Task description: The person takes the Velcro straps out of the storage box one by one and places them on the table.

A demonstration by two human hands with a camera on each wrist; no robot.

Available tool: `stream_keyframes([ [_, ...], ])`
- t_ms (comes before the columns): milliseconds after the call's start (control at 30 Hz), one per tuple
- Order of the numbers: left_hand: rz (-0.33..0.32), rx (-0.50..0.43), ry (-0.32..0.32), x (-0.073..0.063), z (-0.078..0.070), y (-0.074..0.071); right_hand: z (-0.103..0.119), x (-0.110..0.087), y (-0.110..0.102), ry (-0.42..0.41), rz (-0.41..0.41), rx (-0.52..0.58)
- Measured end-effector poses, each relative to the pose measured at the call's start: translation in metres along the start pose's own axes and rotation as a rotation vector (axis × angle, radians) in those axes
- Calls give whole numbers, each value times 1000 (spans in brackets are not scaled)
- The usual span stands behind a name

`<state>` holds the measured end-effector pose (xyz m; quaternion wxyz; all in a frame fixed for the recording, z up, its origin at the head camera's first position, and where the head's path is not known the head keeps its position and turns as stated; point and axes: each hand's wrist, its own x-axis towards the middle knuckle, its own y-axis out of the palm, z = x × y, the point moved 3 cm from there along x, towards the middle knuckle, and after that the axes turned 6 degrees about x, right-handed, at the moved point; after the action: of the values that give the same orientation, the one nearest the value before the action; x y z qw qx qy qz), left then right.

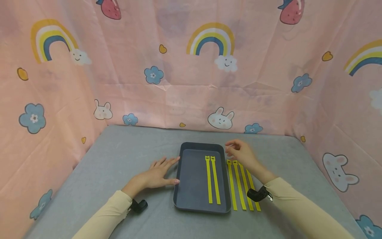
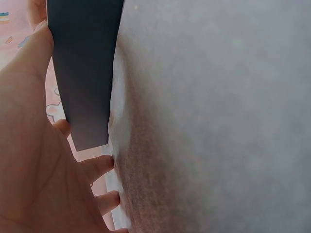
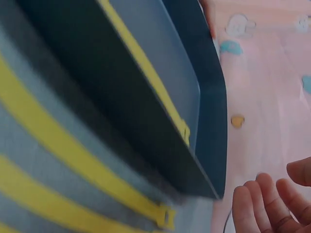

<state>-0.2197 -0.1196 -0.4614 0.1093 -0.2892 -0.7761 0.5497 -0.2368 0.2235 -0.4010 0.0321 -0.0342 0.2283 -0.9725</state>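
A dark grey rectangular tray (image 1: 192,179) lies on the table, with two yellow cable straps (image 1: 209,182) side by side in its right half. Along its left side, my left hand (image 1: 155,175) is spread, with thumb and index fingertip at the rim. The left wrist view shows the tray wall (image 2: 85,73) between thumb and fingers. My right hand (image 1: 242,154) hovers by the tray's far right corner, fingers loosely bent and holding nothing. Beneath it, several more yellow straps (image 1: 232,187) lie lengthwise beside the tray, partly covered by the right wrist.
A grey cloth (image 1: 131,139) covers the table. Pink printed curtain (image 1: 179,99) hangs behind it and on both sides. A black wrist camera (image 1: 257,194) sits over the straps' near part in the head view, another (image 1: 139,206) by the left wrist.
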Motion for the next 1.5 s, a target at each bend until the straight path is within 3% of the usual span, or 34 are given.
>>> stream_keyframes([
  [133,6,0,-3,0,0,0,4,0,16,26,29,64],
  [667,3,-6,1,1,1,1,12,-5,67,57,88,108],
  [900,2,-12,6,1,2,1,14,-10,78,171,97,130],
  [1133,0,-10,14,1,1,0,16,-19,83,291,146,247],
  [1500,3,-9,2,0,2,0,18,-32,90,364,208,308],
])
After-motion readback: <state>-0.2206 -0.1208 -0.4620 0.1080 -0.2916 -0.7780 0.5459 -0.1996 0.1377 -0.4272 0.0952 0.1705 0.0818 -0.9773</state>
